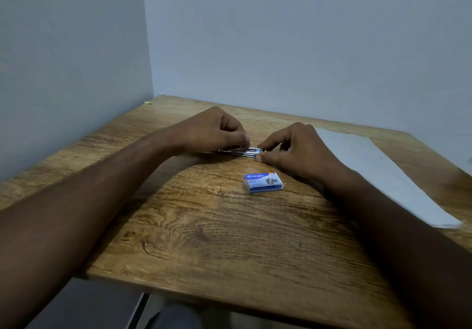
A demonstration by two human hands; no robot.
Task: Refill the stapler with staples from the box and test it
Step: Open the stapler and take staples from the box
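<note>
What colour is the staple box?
Blue and white staple box, seen in the head view.

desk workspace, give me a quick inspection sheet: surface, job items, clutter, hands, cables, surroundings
surface: wooden desk set into a wall corner, bare grain showing
job's things: metal stapler lying on the desk between both hands; blue staple box flat on the desk nearer the person, apart from the stapler
clutter: white paper sheet on the desk's right side; a few tiny loose bits on the wood
hands: left hand holds the stapler from above; right hand pinches its right end
cables: nothing seen
surroundings: plain pale walls; small yellow scrap at the left wall
</note>
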